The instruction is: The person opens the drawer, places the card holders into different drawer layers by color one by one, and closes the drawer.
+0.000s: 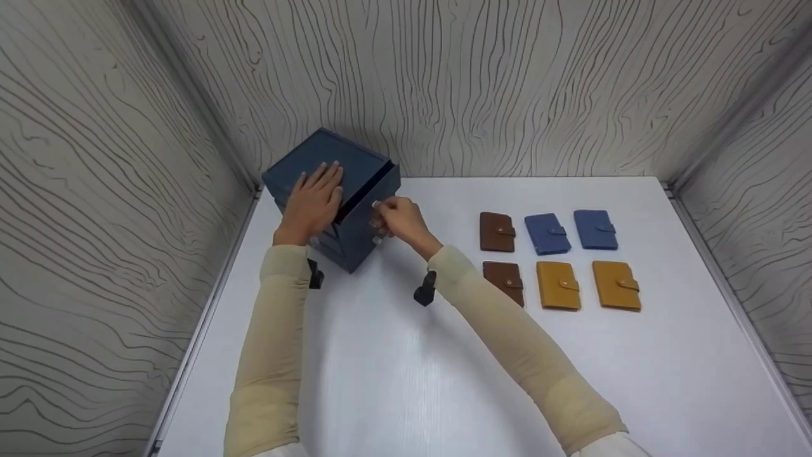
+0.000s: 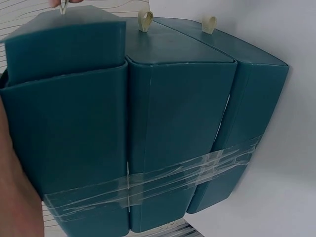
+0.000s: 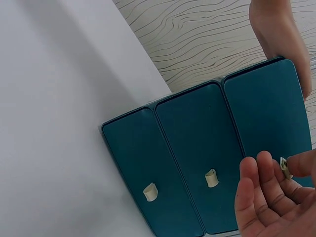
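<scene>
A dark teal box with three stacked drawers (image 1: 304,157) stands at the back left of the table. Flat on its top rests my left hand (image 1: 312,202), fingers spread and straight. My right hand (image 1: 405,221) is at the front of the box and pinches the cream pull loop (image 3: 285,169) of the top drawer (image 2: 66,54). That drawer sticks out a little; its inside cannot be seen. The middle loop (image 3: 211,177) and bottom loop (image 3: 150,192) hang free on drawers that look closed. Clear tape (image 2: 163,180) runs around the box's side.
To the right on the white table (image 1: 393,381) lie two brown card wallets (image 1: 497,231), two blue ones (image 1: 547,233) and two mustard ones (image 1: 558,285), in two rows. My right forearm partly covers the nearer brown wallet (image 1: 504,279). Wood-grain-patterned walls (image 1: 444,89) enclose the table.
</scene>
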The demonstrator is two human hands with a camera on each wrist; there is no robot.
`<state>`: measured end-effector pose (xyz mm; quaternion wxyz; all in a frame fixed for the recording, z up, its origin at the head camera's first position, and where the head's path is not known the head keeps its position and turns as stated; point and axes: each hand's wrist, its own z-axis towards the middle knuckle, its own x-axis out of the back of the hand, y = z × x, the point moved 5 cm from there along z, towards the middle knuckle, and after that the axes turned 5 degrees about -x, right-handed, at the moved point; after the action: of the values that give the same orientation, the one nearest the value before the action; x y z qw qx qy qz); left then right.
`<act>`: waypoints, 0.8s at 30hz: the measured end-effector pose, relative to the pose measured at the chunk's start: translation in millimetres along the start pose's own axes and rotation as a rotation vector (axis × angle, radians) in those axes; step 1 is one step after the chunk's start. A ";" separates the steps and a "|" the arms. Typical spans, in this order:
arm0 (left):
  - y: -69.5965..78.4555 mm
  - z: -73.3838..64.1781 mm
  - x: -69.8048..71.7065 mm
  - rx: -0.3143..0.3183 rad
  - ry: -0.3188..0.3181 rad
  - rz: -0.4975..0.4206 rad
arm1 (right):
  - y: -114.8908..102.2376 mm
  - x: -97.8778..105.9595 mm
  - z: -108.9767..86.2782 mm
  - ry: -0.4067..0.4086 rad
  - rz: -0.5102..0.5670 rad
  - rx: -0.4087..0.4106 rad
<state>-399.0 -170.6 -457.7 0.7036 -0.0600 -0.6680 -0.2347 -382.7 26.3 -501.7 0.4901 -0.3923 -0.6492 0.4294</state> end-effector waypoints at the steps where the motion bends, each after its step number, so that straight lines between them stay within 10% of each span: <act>1: -0.4 -0.4 0.2 0.001 0.000 -0.003 | 0.6 0.5 -0.9 0.003 -0.005 0.007; 24: -0.9 -0.9 -0.4 0.000 -0.003 -0.012 | 11.5 16.9 -19.7 0.033 -0.021 0.017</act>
<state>-398.6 -171.7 -458.4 0.7011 -0.0565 -0.6694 -0.2390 -366.1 49.2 -504.4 0.5088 -0.3883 -0.6414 0.4231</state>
